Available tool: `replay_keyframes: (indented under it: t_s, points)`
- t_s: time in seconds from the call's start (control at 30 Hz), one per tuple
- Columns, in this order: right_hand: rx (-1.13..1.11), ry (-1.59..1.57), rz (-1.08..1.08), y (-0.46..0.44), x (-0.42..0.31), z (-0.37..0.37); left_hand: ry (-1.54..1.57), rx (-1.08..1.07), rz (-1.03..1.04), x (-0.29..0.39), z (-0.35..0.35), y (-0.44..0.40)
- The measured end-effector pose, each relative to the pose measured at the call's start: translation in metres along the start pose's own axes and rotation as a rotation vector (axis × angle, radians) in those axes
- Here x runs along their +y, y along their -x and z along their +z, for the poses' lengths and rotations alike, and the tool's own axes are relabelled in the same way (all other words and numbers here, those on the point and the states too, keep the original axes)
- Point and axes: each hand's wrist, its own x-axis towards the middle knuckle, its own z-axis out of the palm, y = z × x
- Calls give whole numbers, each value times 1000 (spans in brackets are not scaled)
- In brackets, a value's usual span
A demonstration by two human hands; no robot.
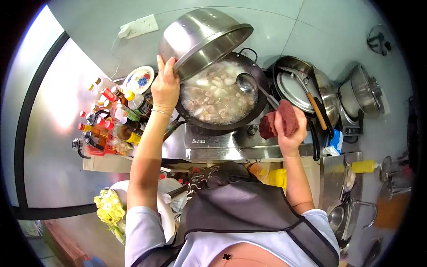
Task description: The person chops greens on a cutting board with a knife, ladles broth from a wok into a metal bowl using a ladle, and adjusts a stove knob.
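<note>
My left hand (165,89) grips the rim of a large steel basin (195,38), which is tilted, its opening facing down and right, over the back left of a wok. The black wok (260,100) sits on the stove and holds bubbling broth with pieces of food (218,100). In my right hand (291,133) are a dark red cloth (288,118) and the handle of a metal ladle (247,83). The ladle's bowl is over the right part of the broth; whether it touches the liquid I cannot tell.
Many sauce bottles (138,104) and a floral plate (138,80) crowd the left. Right of the wok are stacked pans with a lid (293,91), a wooden-handled utensil (315,107) and steel pots (362,91). A wall socket (147,24) is behind. Yellow vegetables (110,207) lie lower left.
</note>
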Motion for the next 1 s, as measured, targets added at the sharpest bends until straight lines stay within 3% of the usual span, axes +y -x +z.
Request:
replay_keyframes:
  t_s: [0.1, 0.2, 0.23, 0.27, 0.3, 0.33, 0.37, 0.43, 0.5, 0.57, 0.6, 0.7, 0.77, 0.83, 0.97, 1.0]
  points:
    - [-72, -83, -75, 3, -11, 4, 20, 6, -80, 3, -5, -2]
    - [-71, -29, -90, 9, -20, 13, 81, -143, -515, 8, -8, -5]
    - [-91, 146, -90, 1, -31, 13, 111, -193, -682, 13, -12, -12]
    - [-72, 172, -74, 5, -27, 14, 170, -86, -667, 5, -6, -7]
    - [65, 132, 262, 11, -16, 16, 159, -90, -696, -4, -2, 3]
    - [221, 88, 592, 11, -6, 14, 295, -83, -919, 6, -9, 0]
    - [350, 6, 659, 3, 1, 7, 94, -114, -908, -37, 20, 35]
    - [694, -273, 788, -8, 16, -5, 698, -29, -1246, -9, -5, 21]
    - [909, -558, 754, -20, 15, -23, 894, -76, -1286, -8, -8, 41]
    - [959, -702, 770, -44, -25, -57, 922, -95, -1209, 53, -47, 23]
    - [939, -740, 728, -44, -31, -68, 901, -221, -1206, 50, -53, 34]
    - [792, -829, 667, -38, -57, -116, 1028, -301, -1238, 112, -93, 35]
    - [675, -664, 638, -21, -76, -157, 1144, -488, -1167, 132, -110, 53]
    - [515, -395, 607, 4, -92, -206, 1358, -659, -1222, 185, -138, 47]
    - [502, -127, 751, 48, -125, -297, 1381, -1008, -1121, 285, -146, 50]
    - [595, -74, 816, 56, -129, -313, 1395, -1123, -1056, 314, -140, 49]
